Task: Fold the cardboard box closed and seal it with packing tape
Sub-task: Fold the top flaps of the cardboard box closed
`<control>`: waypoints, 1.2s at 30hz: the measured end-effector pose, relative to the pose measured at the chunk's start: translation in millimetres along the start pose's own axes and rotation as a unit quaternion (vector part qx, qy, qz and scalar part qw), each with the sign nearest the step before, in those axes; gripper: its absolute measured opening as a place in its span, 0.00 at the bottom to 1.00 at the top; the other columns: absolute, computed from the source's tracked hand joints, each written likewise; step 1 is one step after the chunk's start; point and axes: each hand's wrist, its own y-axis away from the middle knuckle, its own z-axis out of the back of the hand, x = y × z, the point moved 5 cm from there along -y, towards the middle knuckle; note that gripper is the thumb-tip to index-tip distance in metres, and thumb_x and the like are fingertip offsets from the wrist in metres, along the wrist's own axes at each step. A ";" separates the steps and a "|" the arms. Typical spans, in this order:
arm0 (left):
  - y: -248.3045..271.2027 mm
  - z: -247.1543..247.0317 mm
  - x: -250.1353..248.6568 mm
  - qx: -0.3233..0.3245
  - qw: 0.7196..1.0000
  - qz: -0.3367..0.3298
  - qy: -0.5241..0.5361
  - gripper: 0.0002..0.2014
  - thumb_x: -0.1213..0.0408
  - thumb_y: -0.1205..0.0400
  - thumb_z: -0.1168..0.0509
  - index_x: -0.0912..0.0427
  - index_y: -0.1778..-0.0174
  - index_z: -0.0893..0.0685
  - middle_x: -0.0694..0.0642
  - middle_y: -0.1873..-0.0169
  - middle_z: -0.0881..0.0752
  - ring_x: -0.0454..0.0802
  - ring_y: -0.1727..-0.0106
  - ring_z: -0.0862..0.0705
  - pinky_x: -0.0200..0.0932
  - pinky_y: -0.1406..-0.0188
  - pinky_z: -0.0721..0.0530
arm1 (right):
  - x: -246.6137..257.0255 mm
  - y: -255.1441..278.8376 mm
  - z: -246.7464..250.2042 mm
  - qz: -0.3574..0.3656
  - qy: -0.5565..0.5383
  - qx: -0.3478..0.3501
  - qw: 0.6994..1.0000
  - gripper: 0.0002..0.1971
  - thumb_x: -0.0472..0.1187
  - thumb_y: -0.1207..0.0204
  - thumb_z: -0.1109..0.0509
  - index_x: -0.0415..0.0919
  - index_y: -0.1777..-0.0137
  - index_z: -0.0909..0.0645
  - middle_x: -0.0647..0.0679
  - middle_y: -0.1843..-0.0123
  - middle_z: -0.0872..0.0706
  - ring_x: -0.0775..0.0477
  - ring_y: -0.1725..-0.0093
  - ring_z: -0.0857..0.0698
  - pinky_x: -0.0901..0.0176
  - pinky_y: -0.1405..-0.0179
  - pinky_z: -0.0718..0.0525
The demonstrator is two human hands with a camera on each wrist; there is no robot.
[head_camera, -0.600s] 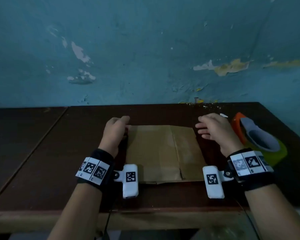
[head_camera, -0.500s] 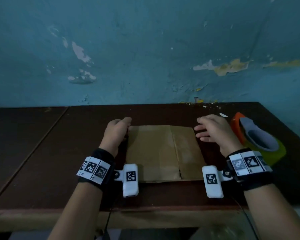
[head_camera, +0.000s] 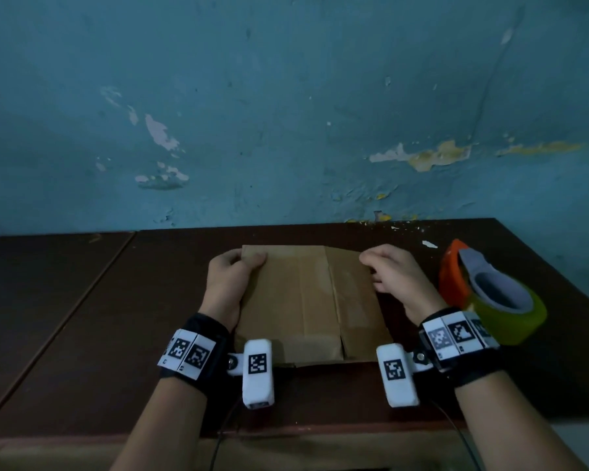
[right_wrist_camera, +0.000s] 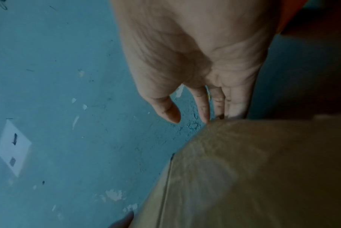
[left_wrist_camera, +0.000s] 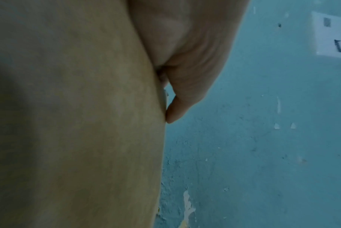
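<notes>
A flattened brown cardboard box lies on the dark wooden table, its flaps toward me. My left hand pinches its far left corner, thumb on top; in the left wrist view the thumb presses against the cardboard at its edge. My right hand is at the far right corner. In the right wrist view its fingers are fairly straight and touch the cardboard edge, with the thumb clear of it. A yellow-green tape roll in an orange dispenser sits just right of my right wrist.
A peeling blue wall rises directly behind the table's far edge. A seam splits the tabletop on the left. The table's front edge runs just under my wrists.
Both hands have moved inward onto the box's far corners. The left thumb now lies on top of the cardboard, and the right fingers have reached the right corner.
</notes>
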 end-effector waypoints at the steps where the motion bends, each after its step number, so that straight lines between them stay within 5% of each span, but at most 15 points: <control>1: -0.1 -1.5 -1.9 0.003 1.000 -0.001 0.014 0.11 0.58 0.15 0.29 0.60 0.42 0.14 0.61 0.49 0.10 0.56 0.51 0.12 0.48 0.60 0.16 | 3.2 0.1 -3.9 0.019 -0.004 -0.003 1.000 0.11 0.47 0.17 0.29 0.48 0.37 0.16 0.49 0.41 0.12 0.51 0.42 0.13 0.47 0.36 0.14; 6: -2.5 -6.7 -13.7 -0.001 0.997 -0.042 0.058 0.13 0.56 0.14 0.32 0.61 0.41 0.13 0.59 0.50 0.09 0.55 0.48 0.11 0.48 0.56 0.14 | 19.6 -0.5 -17.3 0.117 -0.052 -0.029 0.991 0.17 0.48 0.16 0.28 0.51 0.29 0.21 0.48 0.27 0.20 0.50 0.28 0.20 0.51 0.26 0.24; 12: 1.0 -5.7 -37.2 0.041 0.986 -0.127 0.101 0.09 0.57 0.11 0.35 0.57 0.45 0.12 0.49 0.56 0.07 0.43 0.54 0.09 0.37 0.59 0.14 | 46.8 4.5 -16.1 0.230 -0.166 -0.032 0.958 0.23 0.56 0.25 0.31 0.58 0.29 0.23 0.49 0.24 0.19 0.52 0.22 0.22 0.40 0.18 0.27; 14: 5.4 -7.8 -44.3 0.044 0.980 -0.169 0.099 0.14 0.54 0.10 0.38 0.60 0.42 0.13 0.51 0.51 0.07 0.47 0.48 0.09 0.42 0.51 0.13 | 51.0 6.0 -17.3 0.259 -0.184 -0.026 0.948 0.25 0.58 0.25 0.31 0.57 0.27 0.23 0.47 0.22 0.20 0.49 0.20 0.23 0.36 0.18 0.28; 18: 11.7 -14.0 -51.2 0.047 0.965 -0.232 0.113 0.25 0.40 0.14 0.44 0.51 0.31 0.15 0.61 0.32 0.15 0.64 0.30 0.17 0.69 0.29 0.20 | 54.8 7.0 -23.3 0.280 -0.224 0.003 0.933 0.32 0.54 0.20 0.33 0.45 0.17 0.31 0.46 0.23 0.20 0.48 0.22 0.21 0.38 0.18 0.27; 21: 16.9 -18.7 -54.2 0.030 0.956 -0.265 0.124 0.27 0.41 0.13 0.47 0.56 0.29 0.18 0.62 0.31 0.17 0.66 0.29 0.20 0.70 0.24 0.24 | 60.5 12.7 -31.3 0.291 -0.237 0.036 0.926 0.35 0.59 0.19 0.34 0.42 0.16 0.32 0.42 0.25 0.18 0.41 0.25 0.19 0.37 0.22 0.23; 25: 19.7 -22.7 -56.4 0.009 0.950 -0.291 0.115 0.27 0.44 0.11 0.51 0.58 0.27 0.22 0.67 0.30 0.20 0.67 0.29 0.21 0.66 0.25 0.22 | 65.1 19.5 -38.5 0.285 -0.264 0.057 0.919 0.47 0.71 0.26 0.30 0.39 0.16 0.33 0.33 0.22 0.24 0.36 0.23 0.22 0.35 0.25 0.22; 29: 20.1 -27.4 -56.3 0.024 0.939 -0.335 0.073 0.23 0.45 0.11 0.51 0.55 0.29 0.23 0.54 0.36 0.19 0.53 0.33 0.20 0.59 0.28 0.22 | 64.5 20.8 -40.2 0.290 -0.302 0.060 0.906 0.49 0.71 0.26 0.30 0.32 0.18 0.34 0.28 0.23 0.25 0.34 0.25 0.21 0.36 0.26 0.22; 33: 20.4 -31.1 -53.1 0.056 0.931 -0.352 0.079 0.24 0.45 0.17 0.44 0.58 0.33 0.25 0.63 0.40 0.22 0.58 0.36 0.21 0.66 0.32 0.23 | 61.0 18.3 -38.9 0.271 -0.339 0.068 0.898 0.46 0.72 0.29 0.28 0.35 0.24 0.29 0.33 0.31 0.19 0.34 0.31 0.19 0.30 0.28 0.23; 36: 18.3 -31.8 -54.5 0.077 0.926 -0.359 0.090 0.19 0.47 0.19 0.42 0.57 0.39 0.26 0.61 0.44 0.26 0.60 0.41 0.26 0.68 0.39 0.26 | 61.1 18.1 -38.0 0.264 -0.350 0.065 0.896 0.46 0.74 0.31 0.27 0.37 0.27 0.27 0.39 0.35 0.15 0.37 0.33 0.16 0.32 0.29 0.22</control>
